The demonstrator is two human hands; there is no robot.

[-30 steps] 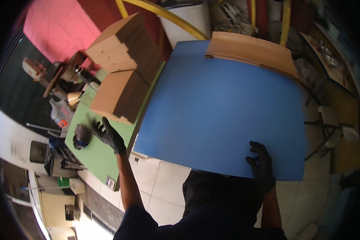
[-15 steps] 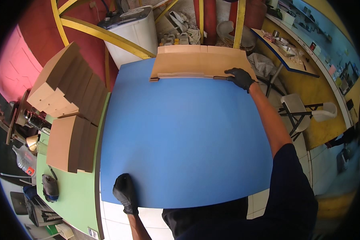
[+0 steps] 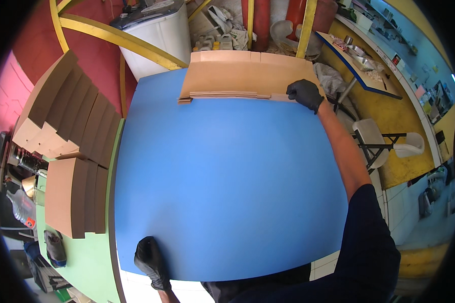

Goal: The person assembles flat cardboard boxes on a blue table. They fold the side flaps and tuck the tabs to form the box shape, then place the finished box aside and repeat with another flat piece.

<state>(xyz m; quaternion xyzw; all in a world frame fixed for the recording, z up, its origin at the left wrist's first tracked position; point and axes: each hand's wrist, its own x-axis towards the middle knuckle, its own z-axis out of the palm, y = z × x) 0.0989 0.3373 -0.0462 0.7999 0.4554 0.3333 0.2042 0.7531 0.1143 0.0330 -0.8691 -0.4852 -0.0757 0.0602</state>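
Resting the left hand (image 3: 151,260), black-gloved, fingers curled together, at the near-left corner of the blue table (image 3: 227,177). Farther off, seeing brown cartons (image 3: 65,197) on the green table (image 3: 88,262), contents hidden. Curling the right hand (image 3: 305,94) tighter than half a second ago, fingers together, cannot tell about any pinch, at the near-right corner of the cardboard stack (image 3: 242,70), flat along the blue table's far edge, tan, creased and layered.

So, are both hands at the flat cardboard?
No, only the right hand is at the flat cardboard; the left hand is by the near edge of the blue table.
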